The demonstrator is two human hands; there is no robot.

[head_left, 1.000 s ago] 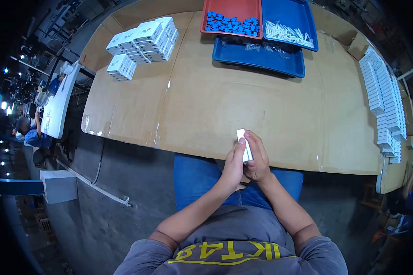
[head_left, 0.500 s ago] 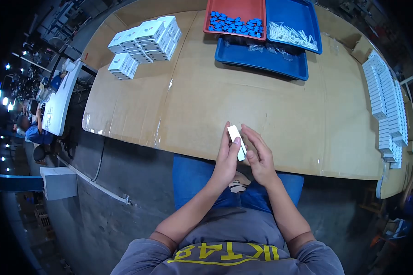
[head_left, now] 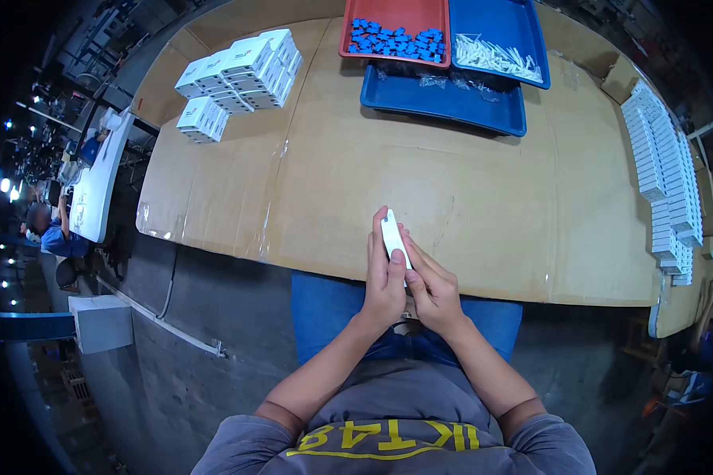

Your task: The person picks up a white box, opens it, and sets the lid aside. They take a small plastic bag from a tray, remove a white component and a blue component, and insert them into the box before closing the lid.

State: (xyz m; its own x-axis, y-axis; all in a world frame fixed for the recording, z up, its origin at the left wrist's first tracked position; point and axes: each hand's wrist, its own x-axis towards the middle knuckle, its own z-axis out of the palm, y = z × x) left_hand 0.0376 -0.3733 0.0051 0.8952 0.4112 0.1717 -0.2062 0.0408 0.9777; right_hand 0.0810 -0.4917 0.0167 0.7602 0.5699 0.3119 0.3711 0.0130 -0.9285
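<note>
A slim white rectangular box [head_left: 391, 231] is upheld between both hands above the table's near edge. My left hand [head_left: 381, 289] is closed around its left side, with the thumb lying on the face turned to me. From the right, my right hand [head_left: 437, 294] presses against the box, its thumb near the lower end and its fingers along the far side. Part of the box is hidden behind the thumbs and palms.
Stacked white boxes [head_left: 253, 71] stand at the back left. At the back are a red tray [head_left: 396, 9] of blue parts, a blue tray [head_left: 491, 20] of white sticks and a lower blue tray [head_left: 444, 111]. Rows of white boxes [head_left: 665, 174] line the right. A person [head_left: 59, 233] sits far left.
My right hand has moved left and closed in against the white box, which it stood slightly apart from before. The box is now turned a little more upright in the view.
</note>
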